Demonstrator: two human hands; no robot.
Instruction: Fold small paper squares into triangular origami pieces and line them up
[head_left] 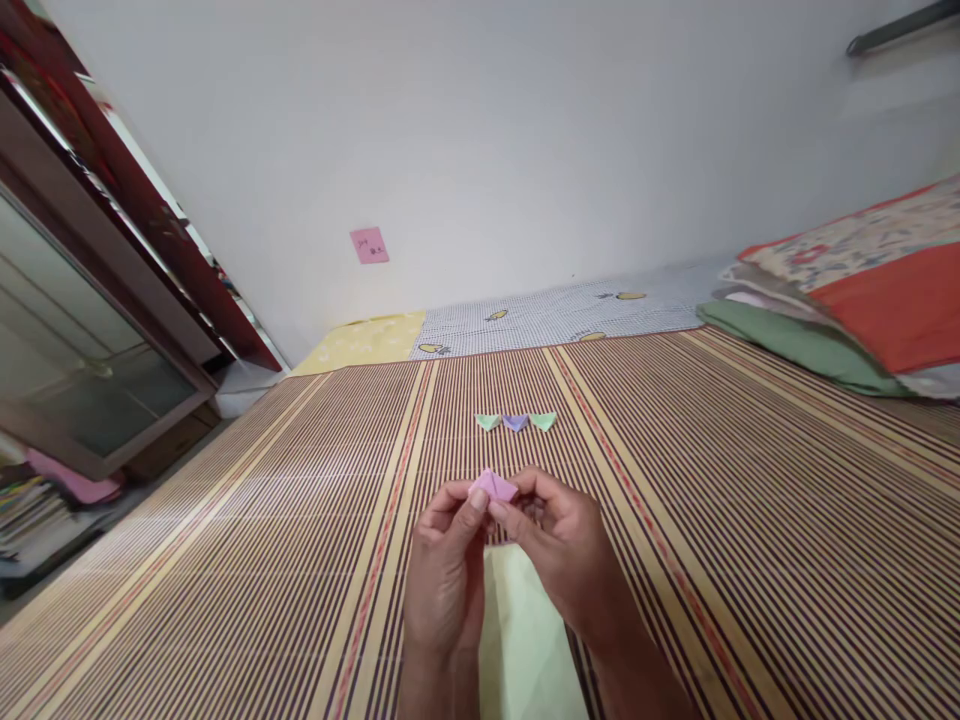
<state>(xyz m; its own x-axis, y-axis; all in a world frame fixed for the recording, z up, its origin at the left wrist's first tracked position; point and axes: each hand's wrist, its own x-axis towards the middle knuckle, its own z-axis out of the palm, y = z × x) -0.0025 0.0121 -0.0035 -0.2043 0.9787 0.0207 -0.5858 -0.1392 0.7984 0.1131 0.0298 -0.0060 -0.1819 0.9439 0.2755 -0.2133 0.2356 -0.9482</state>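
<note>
Left hand (442, 565) and right hand (570, 545) together pinch a folded pink paper (494, 487) — low center of the frame — above a pale green sheet (525, 640) on a striped mat (285, 540). Beyond, three small folded papers (515, 423) form a row — green, purple, green. Folded bedding (862, 300) sits at right.

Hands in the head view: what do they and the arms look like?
The left hand and the right hand are bare, ungloved. No sleeve, watch or bracelet shows on the visible forearms. No ring shows either, though some fingers are partly hidden.
</note>
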